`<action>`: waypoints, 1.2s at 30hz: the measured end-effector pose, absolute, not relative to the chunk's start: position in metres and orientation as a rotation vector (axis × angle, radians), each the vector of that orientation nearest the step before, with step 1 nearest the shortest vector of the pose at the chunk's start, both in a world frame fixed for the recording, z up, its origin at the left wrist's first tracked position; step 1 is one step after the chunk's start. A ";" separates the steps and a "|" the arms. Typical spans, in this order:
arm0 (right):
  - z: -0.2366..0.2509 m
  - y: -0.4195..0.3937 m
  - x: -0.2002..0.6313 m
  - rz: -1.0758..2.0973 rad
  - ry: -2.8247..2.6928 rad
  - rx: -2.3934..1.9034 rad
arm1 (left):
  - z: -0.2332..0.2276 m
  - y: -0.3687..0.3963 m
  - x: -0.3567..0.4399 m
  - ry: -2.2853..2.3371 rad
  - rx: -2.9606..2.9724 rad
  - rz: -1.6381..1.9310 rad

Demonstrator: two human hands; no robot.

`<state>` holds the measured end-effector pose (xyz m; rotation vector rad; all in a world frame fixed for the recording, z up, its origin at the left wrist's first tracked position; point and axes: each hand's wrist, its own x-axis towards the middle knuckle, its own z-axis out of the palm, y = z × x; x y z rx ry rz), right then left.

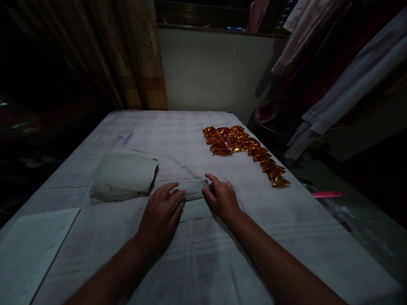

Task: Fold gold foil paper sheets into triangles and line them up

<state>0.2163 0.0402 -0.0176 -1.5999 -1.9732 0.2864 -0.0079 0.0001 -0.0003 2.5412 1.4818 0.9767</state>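
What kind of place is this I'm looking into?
Most likely a room in a home, perhaps a bedroom: a patterned curtain hangs at the back left, clothes hang along the right, and the work surface is covered with a faintly checked cloth.

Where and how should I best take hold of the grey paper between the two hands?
Probably by its left and right ends, the left hand coming from the left and the right hand from the right. The grey paper is low on the cloth, with fold lines running from side to side, so gripping the ends should leave its middle uncovered.
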 end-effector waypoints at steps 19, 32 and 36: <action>0.009 0.014 0.243 0.469 -2.492 -0.972 | -0.008 -0.008 -0.006 1.306 2.667 0.643; -0.006 0.014 0.227 0.021 -2.485 -0.903 | -0.006 -0.001 -0.008 1.282 2.686 0.644; -0.012 0.019 0.226 0.033 -2.412 -0.923 | -0.005 0.000 -0.008 1.251 2.700 0.659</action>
